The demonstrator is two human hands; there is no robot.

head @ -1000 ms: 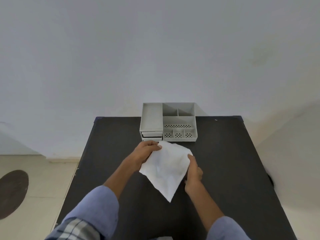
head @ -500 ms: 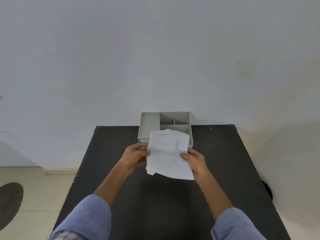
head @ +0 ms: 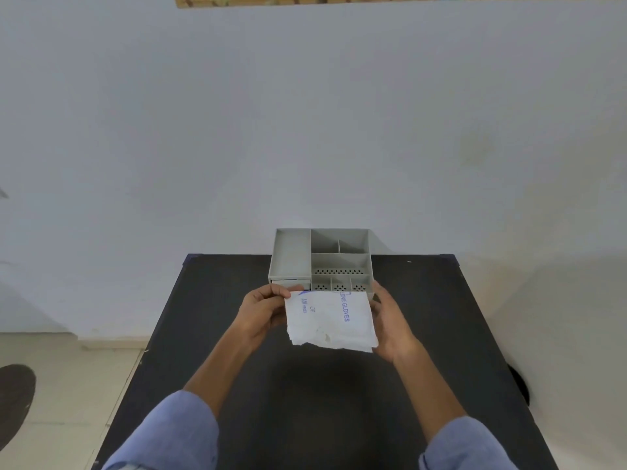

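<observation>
A crumpled white packet [head: 330, 322] with blue print reading "GLOVES" is held in the air above the black table [head: 305, 401]. My left hand [head: 263, 308] pinches its left upper corner. My right hand [head: 390, 325] grips its right edge, fingers behind the packet. Just beyond the packet stands a grey desk organizer [head: 322, 259] with several open compartments and a small drawer at its left front.
The table reaches back to a white wall [head: 305, 130]. Tiled floor [head: 68, 385] lies to the left, with a dark round mat [head: 13, 401] on it. A strip of a picture frame [head: 373, 0] runs along the top edge.
The packet has been turned and folded down, so its printed side now faces me. Both hands keep hold of it, and it sits slightly lower in front of the organizer.
</observation>
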